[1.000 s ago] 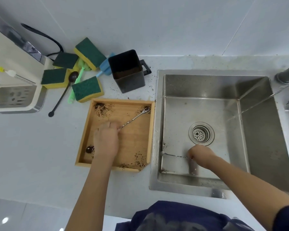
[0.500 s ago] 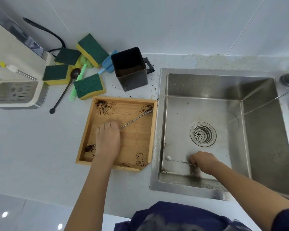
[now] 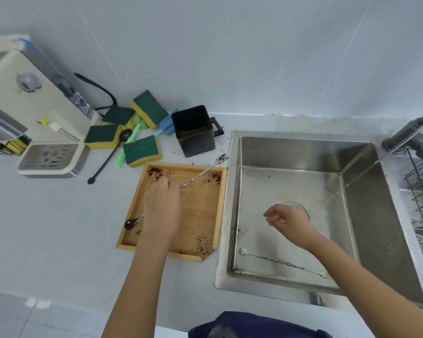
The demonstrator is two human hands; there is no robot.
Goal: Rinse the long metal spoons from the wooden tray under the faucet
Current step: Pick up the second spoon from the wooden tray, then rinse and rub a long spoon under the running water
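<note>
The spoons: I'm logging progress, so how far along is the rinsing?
One long spoon already lies on the bottom of the sink, let go; whether it has been rinsed cannot be told. In hand: the left hand is on a second spoon in the wooden tray, its bowl end still dirty. The right hand hovers empty over the sink. No running water is visible, so rinsing remains.

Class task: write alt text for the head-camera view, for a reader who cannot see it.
A person's left hand grips a long metal spoon over a wooden tray dusted with coffee grounds, while the right hand hovers empty in the steel sink. A second long spoon lies on the sink floor. Green sponges and a black container sit behind the tray.
</note>
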